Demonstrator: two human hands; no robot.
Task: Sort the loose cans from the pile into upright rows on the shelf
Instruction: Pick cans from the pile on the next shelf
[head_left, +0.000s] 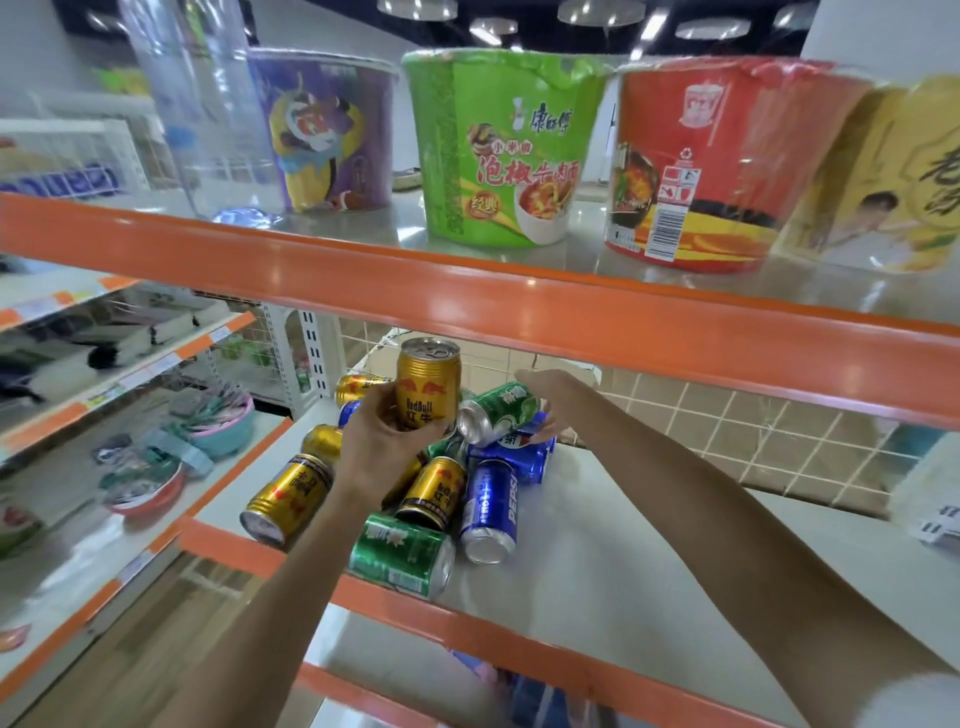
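A pile of loose cans lies on the white shelf (649, 545) with the orange front edge: gold Red Bull cans (288, 499), blue Pepsi cans (491, 512) and green cans (402, 561), most on their sides. My left hand (374, 441) grips a gold Red Bull can (428, 382) upright above the pile. My right hand (550, 402) reaches from the right and holds a green can (498, 413) that lies tilted on top of the pile; its fingers are partly hidden behind that can.
The shelf above carries several large instant noodle tubs, purple (324, 132), green (501, 148) and red (722, 161), and a clear plastic bottle (208, 104). A wire grid backs the can shelf. A neighbouring rack at left holds bowls (223, 423). A white box (930, 488) stands far right.
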